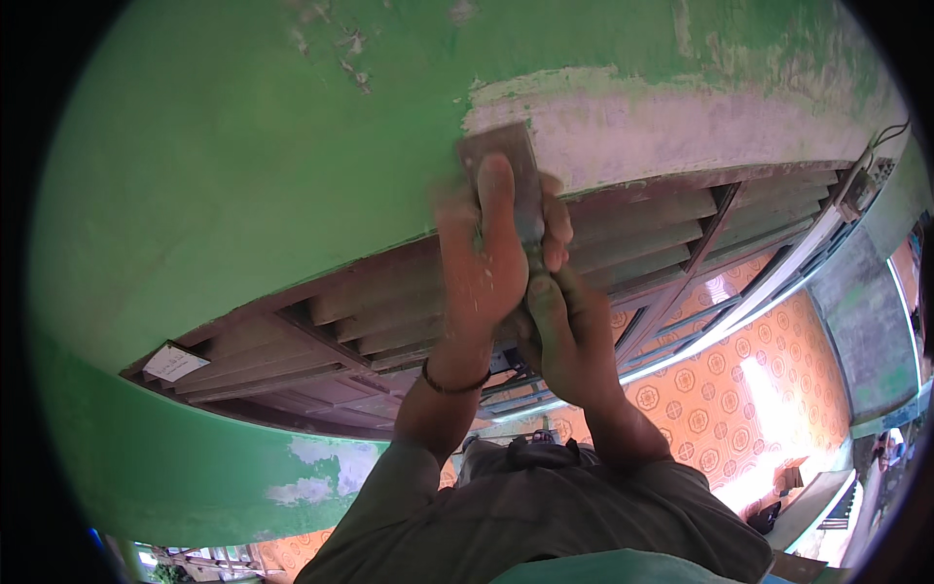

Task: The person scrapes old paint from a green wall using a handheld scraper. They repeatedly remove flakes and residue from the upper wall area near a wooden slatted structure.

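A flat, wide-bladed scraper (526, 180) is held up against the green wall (263, 175), its broad end at the border of a bare, pale patch (662, 131). My left hand (484, 277), with a dark bracelet at the wrist, is closed about the blade, its thumb lying along the face. Part of that hand is smeared by motion. Lower down, my right hand (574, 341) is wrapped round the scraper's handle, mostly hiding it. Small light flecks stick to my left hand.
Below the patch runs a brown wooden frame with slanted louvres (642, 229). A white card (175, 362) sits at its left end. Cables and a small box (860, 195) are fixed at the right. Far below lies an orange patterned tile floor (720, 399).
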A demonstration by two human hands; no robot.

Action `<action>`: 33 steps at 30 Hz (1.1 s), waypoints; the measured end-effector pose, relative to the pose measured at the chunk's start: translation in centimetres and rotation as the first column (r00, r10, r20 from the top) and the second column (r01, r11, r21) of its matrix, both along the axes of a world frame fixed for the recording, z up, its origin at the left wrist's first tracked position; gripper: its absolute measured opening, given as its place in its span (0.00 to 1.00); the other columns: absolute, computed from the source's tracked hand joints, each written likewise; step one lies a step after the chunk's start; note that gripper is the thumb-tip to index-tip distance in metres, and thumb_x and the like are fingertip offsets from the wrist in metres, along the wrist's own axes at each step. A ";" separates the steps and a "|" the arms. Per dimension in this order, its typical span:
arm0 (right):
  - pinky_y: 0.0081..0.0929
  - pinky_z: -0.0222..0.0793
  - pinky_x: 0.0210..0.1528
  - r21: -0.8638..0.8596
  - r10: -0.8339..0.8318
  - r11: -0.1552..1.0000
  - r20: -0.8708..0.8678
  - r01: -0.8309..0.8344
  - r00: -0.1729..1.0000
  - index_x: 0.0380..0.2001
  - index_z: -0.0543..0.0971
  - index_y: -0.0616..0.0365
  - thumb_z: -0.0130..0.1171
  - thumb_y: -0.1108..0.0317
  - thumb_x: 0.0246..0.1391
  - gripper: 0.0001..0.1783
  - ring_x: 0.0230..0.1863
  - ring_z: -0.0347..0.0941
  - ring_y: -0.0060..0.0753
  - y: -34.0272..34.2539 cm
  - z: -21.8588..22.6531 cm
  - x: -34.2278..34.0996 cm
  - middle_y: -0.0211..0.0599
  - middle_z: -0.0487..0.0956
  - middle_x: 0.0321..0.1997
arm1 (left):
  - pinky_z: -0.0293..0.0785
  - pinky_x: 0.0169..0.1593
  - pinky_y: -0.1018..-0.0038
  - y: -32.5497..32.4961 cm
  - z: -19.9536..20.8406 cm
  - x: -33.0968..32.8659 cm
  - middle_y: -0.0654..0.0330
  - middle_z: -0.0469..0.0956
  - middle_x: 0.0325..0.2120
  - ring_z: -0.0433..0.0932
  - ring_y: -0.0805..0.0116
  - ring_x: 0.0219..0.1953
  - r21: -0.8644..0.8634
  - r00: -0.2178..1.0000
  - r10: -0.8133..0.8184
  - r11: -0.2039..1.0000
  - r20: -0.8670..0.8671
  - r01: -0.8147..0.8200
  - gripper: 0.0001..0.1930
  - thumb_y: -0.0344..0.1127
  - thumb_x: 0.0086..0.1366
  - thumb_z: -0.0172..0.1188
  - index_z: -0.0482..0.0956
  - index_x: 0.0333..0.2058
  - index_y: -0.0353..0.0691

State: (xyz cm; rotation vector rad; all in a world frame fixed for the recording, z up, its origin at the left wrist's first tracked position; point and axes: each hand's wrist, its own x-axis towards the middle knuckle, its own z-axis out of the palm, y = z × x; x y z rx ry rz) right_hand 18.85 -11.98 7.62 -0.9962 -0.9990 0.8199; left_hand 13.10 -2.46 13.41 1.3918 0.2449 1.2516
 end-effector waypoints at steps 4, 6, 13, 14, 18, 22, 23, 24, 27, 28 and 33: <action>0.22 0.63 0.25 -0.117 0.007 0.993 -0.041 -0.012 0.999 0.45 0.73 0.64 0.43 0.66 0.74 0.13 0.22 0.65 0.15 0.0 0.0 0.1 0.27 0.71 0.21 | 0.69 0.21 0.74 -0.1 -0.2 -0.1 0.56 0.75 0.17 0.72 0.70 0.15 -0.104 0.998 0.010 0.994 -0.060 -0.016 0.26 0.48 0.82 0.40 0.75 0.35 0.29; 0.22 0.64 0.24 0.011 0.019 1.000 -0.021 -0.019 1.000 0.45 0.73 0.64 0.43 0.66 0.74 0.12 0.22 0.66 0.15 0.0 0.0 0.1 0.27 0.71 0.22 | 0.68 0.20 0.75 0.1 -0.1 0.0 0.57 0.75 0.17 0.71 0.71 0.15 -0.049 0.999 0.040 0.998 -0.005 -0.041 0.26 0.48 0.82 0.39 0.75 0.35 0.30; 0.23 0.63 0.25 -0.120 0.040 0.992 -0.029 -0.043 0.999 0.41 0.72 0.64 0.44 0.68 0.73 0.10 0.23 0.64 0.16 0.0 -0.1 -0.1 0.27 0.71 0.23 | 0.70 0.21 0.75 -0.5 -0.3 -0.2 0.56 0.75 0.17 0.71 0.71 0.15 -0.109 1.000 0.011 0.994 -0.025 -0.013 0.27 0.48 0.82 0.39 0.75 0.35 0.29; 0.23 0.63 0.25 -0.012 0.027 1.000 -0.006 -0.027 1.000 0.42 0.72 0.64 0.44 0.68 0.73 0.11 0.23 0.65 0.16 0.0 -0.1 -0.1 0.27 0.71 0.22 | 0.70 0.21 0.75 -0.3 -0.2 -0.2 0.56 0.75 0.17 0.71 0.71 0.15 -0.041 1.000 0.005 0.999 0.031 -0.004 0.27 0.48 0.82 0.39 0.75 0.35 0.29; 0.22 0.63 0.25 0.021 -0.009 1.000 0.021 0.009 1.000 0.43 0.73 0.65 0.43 0.68 0.73 0.12 0.23 0.64 0.16 0.1 -0.1 -0.2 0.28 0.71 0.22 | 0.70 0.21 0.74 0.4 0.0 -0.3 0.55 0.75 0.17 0.71 0.71 0.14 -0.049 0.999 0.032 0.998 -0.010 -0.032 0.27 0.48 0.82 0.39 0.75 0.35 0.29; 0.22 0.62 0.25 -0.141 0.054 0.988 -0.074 -0.064 0.996 0.40 0.72 0.64 0.43 0.68 0.73 0.11 0.22 0.64 0.15 -0.1 0.0 -0.3 0.28 0.71 0.22 | 0.71 0.22 0.74 -0.5 -0.5 -0.6 0.55 0.76 0.18 0.71 0.71 0.14 -0.139 0.994 0.032 0.989 -0.100 -0.046 0.27 0.49 0.82 0.39 0.76 0.35 0.29; 0.21 0.62 0.25 -0.043 0.044 0.998 -0.048 -0.046 0.998 0.40 0.72 0.64 0.43 0.68 0.73 0.11 0.22 0.63 0.15 -0.1 0.0 -0.3 0.28 0.71 0.22 | 0.70 0.22 0.74 -0.4 -0.5 -0.6 0.55 0.76 0.18 0.71 0.71 0.14 -0.066 1.000 0.019 0.998 -0.021 -0.021 0.27 0.49 0.82 0.39 0.76 0.35 0.29; 0.21 0.62 0.25 -0.037 0.026 0.999 -0.029 -0.027 0.999 0.40 0.72 0.64 0.43 0.68 0.73 0.11 0.22 0.63 0.14 -0.1 0.1 -0.3 0.27 0.71 0.21 | 0.70 0.21 0.74 -0.4 -0.5 -0.5 0.55 0.75 0.18 0.70 0.71 0.14 -0.059 1.000 0.017 0.998 -0.004 -0.017 0.27 0.49 0.82 0.39 0.76 0.35 0.29; 0.21 0.62 0.25 0.029 0.031 0.999 -0.025 -0.030 0.999 0.41 0.73 0.63 0.43 0.68 0.73 0.11 0.21 0.64 0.14 -0.1 0.2 -0.3 0.26 0.70 0.20 | 0.69 0.21 0.74 0.1 -0.4 -0.3 0.56 0.75 0.17 0.70 0.71 0.14 -0.043 0.998 0.062 0.997 0.003 -0.062 0.26 0.48 0.82 0.39 0.75 0.35 0.30; 0.21 0.62 0.24 0.068 0.042 0.997 -0.027 -0.040 0.999 0.42 0.73 0.63 0.43 0.68 0.73 0.11 0.21 0.64 0.14 0.0 0.2 -0.3 0.25 0.70 0.20 | 0.69 0.21 0.74 0.2 -0.4 -0.3 0.56 0.75 0.17 0.70 0.71 0.14 0.043 0.995 0.083 0.995 0.052 -0.085 0.26 0.48 0.82 0.39 0.75 0.35 0.30; 0.21 0.61 0.24 -0.049 0.030 0.998 -0.007 -0.030 1.000 0.39 0.71 0.62 0.43 0.67 0.73 0.11 0.21 0.63 0.14 0.1 0.4 -0.3 0.25 0.70 0.21 | 0.69 0.21 0.75 -0.6 -0.1 -0.6 0.55 0.76 0.18 0.72 0.70 0.15 -0.049 1.000 0.020 0.999 0.012 -0.019 0.27 0.48 0.82 0.39 0.76 0.35 0.29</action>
